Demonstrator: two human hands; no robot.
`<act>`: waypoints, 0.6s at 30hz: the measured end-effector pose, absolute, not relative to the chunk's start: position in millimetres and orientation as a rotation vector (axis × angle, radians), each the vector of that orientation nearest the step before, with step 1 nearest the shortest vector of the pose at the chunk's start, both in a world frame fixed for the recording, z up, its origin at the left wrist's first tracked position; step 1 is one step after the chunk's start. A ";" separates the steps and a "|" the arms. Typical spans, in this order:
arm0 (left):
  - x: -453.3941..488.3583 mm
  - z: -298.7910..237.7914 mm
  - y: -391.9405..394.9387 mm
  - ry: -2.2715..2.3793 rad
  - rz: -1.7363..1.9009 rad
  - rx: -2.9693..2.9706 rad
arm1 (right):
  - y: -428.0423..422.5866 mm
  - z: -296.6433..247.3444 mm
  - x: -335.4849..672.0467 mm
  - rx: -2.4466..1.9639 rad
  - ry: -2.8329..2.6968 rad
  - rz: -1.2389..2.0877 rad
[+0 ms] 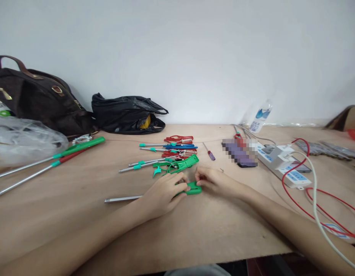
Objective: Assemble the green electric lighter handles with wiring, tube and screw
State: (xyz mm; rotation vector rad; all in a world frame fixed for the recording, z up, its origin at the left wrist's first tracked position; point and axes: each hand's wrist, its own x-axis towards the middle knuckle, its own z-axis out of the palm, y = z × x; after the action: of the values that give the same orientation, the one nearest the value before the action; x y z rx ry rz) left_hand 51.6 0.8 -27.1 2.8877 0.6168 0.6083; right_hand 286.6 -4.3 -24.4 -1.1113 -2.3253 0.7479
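Note:
My left hand (pixel 162 193) lies on the wooden table (pixel 79 230), fingers curled over a green plastic handle piece (pixel 194 188) fitted to a metal rod (pixel 122 199) that points left. My right hand (pixel 210 180) meets it from the right, fingertips pinched at the green piece's top edge. Just behind my hands lies a pile of green, red and blue grabber tools (pixel 171 155) with metal shafts.
Two long green and red handled rods (pixel 51 161) lie at the left by a clear plastic bag (pixel 22 138). A brown handbag (pixel 36 96) and a black bag (pixel 125 114) stand at the back. A small screwdriver (pixel 209 151), a power strip (pixel 283 163), red and white cables and a water bottle (pixel 260 115) are on the right.

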 end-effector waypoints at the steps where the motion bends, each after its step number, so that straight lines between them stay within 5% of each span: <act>1: 51.6 -27.2 1.0 0.617 0.606 2.885 | -4.3 -24.3 286.2 -1.112 -2.344 0.727; 9: 51.1 -27.5 0.7 0.625 0.617 2.890 | -7.0 -17.1 285.0 -0.994 -2.494 0.500; 18: 51.2 -28.1 1.0 0.605 0.624 2.879 | -1.1 -2.8 303.0 -1.046 -2.364 0.691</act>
State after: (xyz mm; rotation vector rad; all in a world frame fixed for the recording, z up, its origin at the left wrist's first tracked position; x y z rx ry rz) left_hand 51.2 1.0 -28.1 2.8795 0.6050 0.6242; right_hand 303.0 -1.1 -2.8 -1.0464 -2.3641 0.6915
